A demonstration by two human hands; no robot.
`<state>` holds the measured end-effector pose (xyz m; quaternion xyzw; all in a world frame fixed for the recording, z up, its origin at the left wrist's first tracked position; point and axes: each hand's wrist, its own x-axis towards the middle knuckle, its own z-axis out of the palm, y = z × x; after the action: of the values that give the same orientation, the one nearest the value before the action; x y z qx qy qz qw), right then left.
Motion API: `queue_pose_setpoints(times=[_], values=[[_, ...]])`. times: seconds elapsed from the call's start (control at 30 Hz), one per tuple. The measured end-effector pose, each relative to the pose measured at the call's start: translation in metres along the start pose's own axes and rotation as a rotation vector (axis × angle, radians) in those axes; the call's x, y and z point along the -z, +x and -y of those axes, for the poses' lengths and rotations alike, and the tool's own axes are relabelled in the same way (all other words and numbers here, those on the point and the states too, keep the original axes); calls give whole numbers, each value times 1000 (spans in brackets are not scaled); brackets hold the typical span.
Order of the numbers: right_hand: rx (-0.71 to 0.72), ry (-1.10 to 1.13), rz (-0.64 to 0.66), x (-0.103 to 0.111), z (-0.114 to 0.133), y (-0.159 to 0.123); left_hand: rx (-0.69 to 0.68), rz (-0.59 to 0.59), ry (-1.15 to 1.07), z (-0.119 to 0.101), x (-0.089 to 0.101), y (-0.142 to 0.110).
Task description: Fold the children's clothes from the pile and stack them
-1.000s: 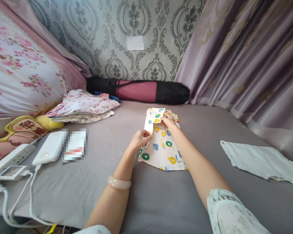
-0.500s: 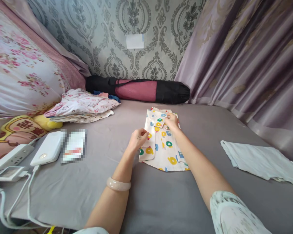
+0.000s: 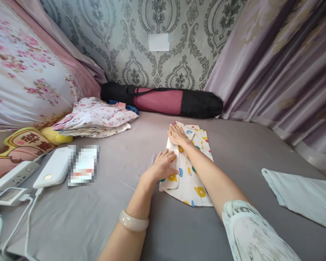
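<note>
A small white shirt (image 3: 191, 185) printed with yellow, green and blue figures lies on the grey sheet in front of me. Its left side is folded inward as a long strip. My left hand (image 3: 164, 166) rests on the lower part of that strip, fingers spread. Flat on the upper left corner of the cloth lies my right hand (image 3: 177, 135), its fingers stretched out. The right forearm crosses over the middle of the shirt and hides part of its right side. Neither hand grips the cloth.
Folded clothes (image 3: 97, 117) are stacked at the back left. A rolled mat in a black and pink bag (image 3: 160, 101) lies along the wall. White folded cloth (image 3: 301, 195) is at the right. A power strip (image 3: 16, 175), cables and a white power bank (image 3: 53, 166) sit at the left.
My right hand has let go of the pinched cloth and moved left to lie flat on the upper left corner. My left hand has opened from a pinch onto the folded strip.
</note>
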<state>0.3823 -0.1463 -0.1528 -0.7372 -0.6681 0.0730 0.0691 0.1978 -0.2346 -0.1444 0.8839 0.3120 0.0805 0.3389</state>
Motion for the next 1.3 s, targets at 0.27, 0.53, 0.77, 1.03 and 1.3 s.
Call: queue_pose_setpoints(times=[0.27, 0.53, 0.77, 1.03, 1.3], values=[[22, -1, -3, -9, -12, 15, 55, 201, 25, -9, 9, -5], [31, 41, -21, -10, -13, 14, 26, 176, 25, -9, 6, -5], [-32, 1, -56, 4, -22, 3, 50, -114, -42, -14, 2, -1], [-60, -44, 9, -3, -28, -3, 45, -106, -29, -12, 0, 2], [-67, -15, 42, 5, -26, 1, 37, -156, -25, -8, -4, 5]])
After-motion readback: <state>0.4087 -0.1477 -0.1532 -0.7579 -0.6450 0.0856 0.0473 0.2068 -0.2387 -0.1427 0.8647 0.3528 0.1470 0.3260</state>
